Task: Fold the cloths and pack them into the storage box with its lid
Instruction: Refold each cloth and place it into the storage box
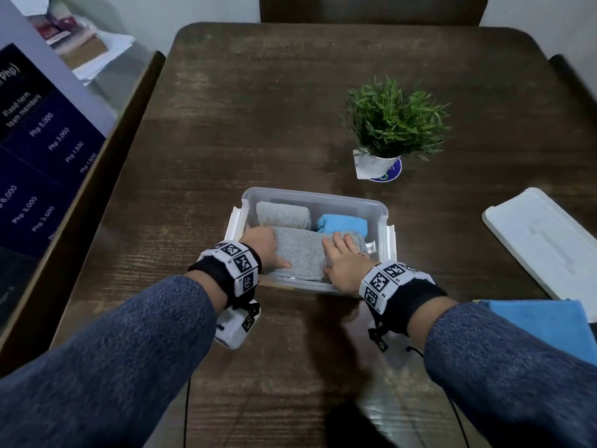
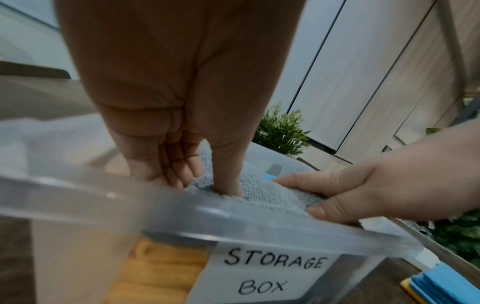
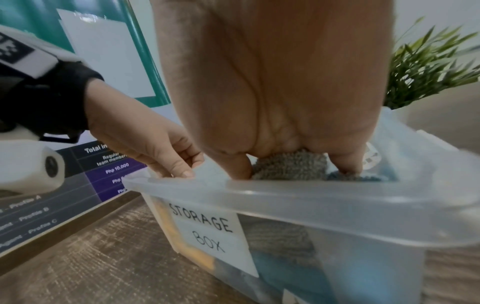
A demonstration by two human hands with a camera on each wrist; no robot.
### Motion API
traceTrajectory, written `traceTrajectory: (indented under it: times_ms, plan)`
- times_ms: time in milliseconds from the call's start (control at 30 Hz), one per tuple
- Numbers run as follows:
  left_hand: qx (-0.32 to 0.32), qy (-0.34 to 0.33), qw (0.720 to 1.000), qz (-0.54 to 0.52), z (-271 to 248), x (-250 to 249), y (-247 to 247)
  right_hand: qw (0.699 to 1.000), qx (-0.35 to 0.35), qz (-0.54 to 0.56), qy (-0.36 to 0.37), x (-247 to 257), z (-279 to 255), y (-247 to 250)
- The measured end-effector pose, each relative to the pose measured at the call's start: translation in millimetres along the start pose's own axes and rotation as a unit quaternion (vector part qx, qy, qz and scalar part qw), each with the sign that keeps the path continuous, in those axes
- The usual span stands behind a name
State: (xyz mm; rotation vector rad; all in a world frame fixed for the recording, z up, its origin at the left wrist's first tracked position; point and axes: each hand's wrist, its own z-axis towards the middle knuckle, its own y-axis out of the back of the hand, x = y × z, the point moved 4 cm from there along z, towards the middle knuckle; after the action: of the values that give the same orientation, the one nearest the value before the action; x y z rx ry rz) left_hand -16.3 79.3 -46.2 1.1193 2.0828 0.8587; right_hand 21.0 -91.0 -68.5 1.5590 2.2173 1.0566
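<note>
A clear storage box [image 1: 381, 206], labelled "STORAGE BOX" [image 2: 267, 273], stands at the table's middle. A folded grey cloth [image 1: 281, 215] lies at its back left and a folded blue cloth [image 1: 342, 223] at its back right. A larger folded grey cloth [image 1: 300, 250] lies along the near side at rim height. My left hand [image 1: 265, 244] grips its left end, thumb on top. My right hand [image 1: 340, 257] holds its right part, fingers over the top and thumb at the near edge [image 2: 337, 195]. An orange cloth [image 2: 161, 273] shows through the front wall. The white lid [image 1: 549, 244] lies flat at the right.
A potted green plant [image 1: 387, 124] stands behind the box to the right. A flat blue cloth [image 1: 542, 321] lies at the near right table edge, under the lid's corner. A screen [image 1: 38, 150] leans along the table's left side. A chair back [image 1: 371, 8] shows beyond the far edge.
</note>
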Motion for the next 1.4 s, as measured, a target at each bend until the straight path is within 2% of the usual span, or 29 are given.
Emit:
traceTrajectory:
  times_ms: [233, 400, 500, 733, 933, 1133, 1300, 1400]
  plan:
    - [-0.008, -0.033, 0.999, -0.031, -29.3, -1.5, 19.5, 0.989, -0.109, 0.061, 0.074, -2.3, -38.6, 10.6]
    - [-0.075, -0.059, 0.993, -0.067, -61.6, -8.6, 39.9, 0.958, -0.21, 0.134, 0.143, -10.1, -75.6, 17.2]
    - [-0.124, -0.082, 0.983, -0.111, -78.5, -21.6, 44.3, 0.941, -0.265, 0.165, 0.13, -27.6, -98.5, 17.9]
    - [-0.172, -0.162, 0.949, -0.21, -100.5, -99.1, 22.2, 0.929, -0.312, 0.198, 0.028, -108.9, -135.1, 5.2]
    - [-0.097, -0.198, 0.922, -0.317, -84.2, -198.9, -39.1, 0.908, -0.302, 0.261, -0.127, -230.0, -162.6, -26.8]
    - [0.021, -0.166, 0.919, -0.356, -68.5, -286.6, -127.1, 0.895, -0.243, 0.292, -0.236, -342.2, -171.0, -70.0]
    - [0.144, -0.1, 0.918, -0.356, -51.8, -336.1, -198.0, 0.899, -0.196, 0.269, -0.283, -392.9, -158.7, -98.0]
    - [0.164, -0.101, 0.929, -0.315, -47.6, -353.4, -218.3, 0.907, -0.193, 0.234, -0.293, -405.2, -154.4, -103.4]
